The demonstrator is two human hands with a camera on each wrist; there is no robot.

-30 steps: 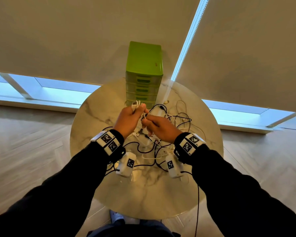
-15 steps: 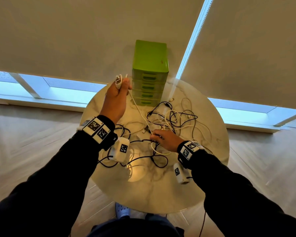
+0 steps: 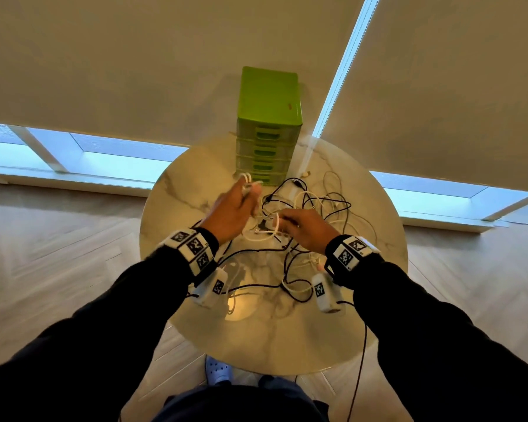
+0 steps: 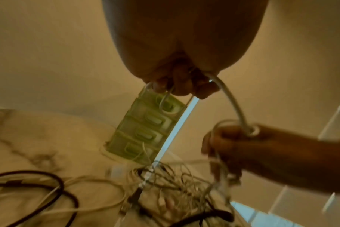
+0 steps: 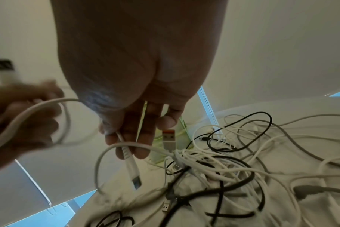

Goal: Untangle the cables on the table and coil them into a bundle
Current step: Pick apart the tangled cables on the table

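A tangle of white and black cables [image 3: 313, 205] [image 5: 219, 161] lies on the round marble table [image 3: 177, 208]. My left hand [image 3: 250, 193] [image 4: 182, 87] hovers above the tangle's left side and grips several small loops of a white cable [image 3: 247, 180] [image 4: 233, 106]. That cable runs over to my right hand [image 3: 282, 220] [image 5: 126, 142], which pinches it between thumb and fingers close to the left hand. Its plug end [image 5: 135, 181] dangles below my right fingers. An orange-tipped USB plug [image 5: 168, 137] sticks up from the pile.
A green drawer unit [image 3: 269, 126] stands at the table's back edge, just beyond the hands. Black cable loops [image 3: 293, 287] lie near the front of the table, and one black lead [image 3: 360, 354] hangs over the front right edge. Window blinds hang behind.
Half a second ago my left hand was raised far to the back left with the white cable stretched. It has come back down beside my right hand, which now holds the cable above the pile.
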